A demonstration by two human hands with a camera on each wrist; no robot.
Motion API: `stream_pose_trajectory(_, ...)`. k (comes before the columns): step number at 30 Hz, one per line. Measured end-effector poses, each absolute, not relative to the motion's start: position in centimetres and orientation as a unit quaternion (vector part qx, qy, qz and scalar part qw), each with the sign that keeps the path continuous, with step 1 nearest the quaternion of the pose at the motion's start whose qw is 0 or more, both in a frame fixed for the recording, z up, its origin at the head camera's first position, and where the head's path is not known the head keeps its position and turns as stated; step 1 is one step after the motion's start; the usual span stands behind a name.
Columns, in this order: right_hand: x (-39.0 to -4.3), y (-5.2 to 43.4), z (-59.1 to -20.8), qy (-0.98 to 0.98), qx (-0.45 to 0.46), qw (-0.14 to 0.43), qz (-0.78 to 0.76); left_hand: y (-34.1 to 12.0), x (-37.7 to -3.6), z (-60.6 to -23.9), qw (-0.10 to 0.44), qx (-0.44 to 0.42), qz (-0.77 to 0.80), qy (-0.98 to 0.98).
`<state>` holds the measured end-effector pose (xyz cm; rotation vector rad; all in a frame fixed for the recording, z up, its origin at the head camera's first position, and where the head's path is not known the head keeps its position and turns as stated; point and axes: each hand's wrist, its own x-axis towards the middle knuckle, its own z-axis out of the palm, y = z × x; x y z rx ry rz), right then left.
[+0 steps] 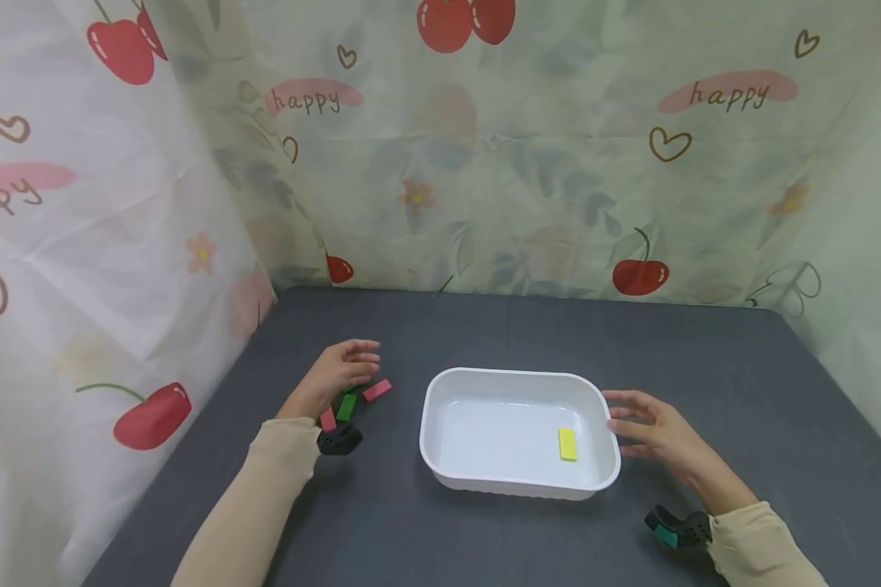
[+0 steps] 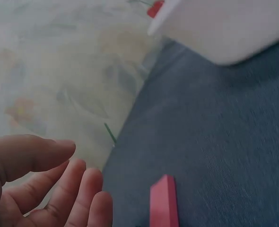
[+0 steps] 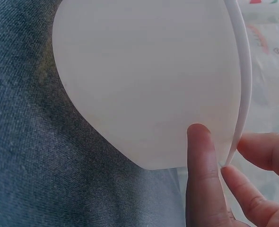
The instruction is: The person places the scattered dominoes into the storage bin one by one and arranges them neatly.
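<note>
My left hand [image 1: 341, 373], fingers loosely bent, hovers over a small group of blocks at the left of the table. Around it lie a pink block [image 1: 377, 390], a green block [image 1: 347, 408] and another pink block [image 1: 327, 419]; the hand partly hides one more green block [image 1: 353, 388]. Nothing shows between thumb and fingers in the left wrist view. A white plastic box [image 1: 510, 478] stands mid-table with a yellow block [image 1: 568, 445] on its floor. My right hand [image 1: 661, 432] is at its right end, fingertips at the rim and outer wall [image 3: 153, 85].
The dark grey table [image 1: 411, 530] ends at the back against a patterned curtain [image 1: 529, 187], with more curtain on both sides. Each wrist wears a black band; the right band [image 1: 679, 528] shows a teal patch.
</note>
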<state>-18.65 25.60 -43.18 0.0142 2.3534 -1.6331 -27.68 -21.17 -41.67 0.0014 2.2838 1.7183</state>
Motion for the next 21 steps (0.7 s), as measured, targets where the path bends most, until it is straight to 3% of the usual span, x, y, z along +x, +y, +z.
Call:
stream_pose_trajectory(7, -18.7, 25.6, -43.2, 0.812, 0.005, 0.138, -0.566, -21.9, -28.0, -43.1, 0.16, -0.004, 0.54, 0.826)
stream_pose_trajectory(21, -18.6, 25.5, -43.1, 0.815, 0.002, 0.136, -0.563, -21.9, -28.3, -44.8, 0.136, -0.016, 0.47, 0.872)
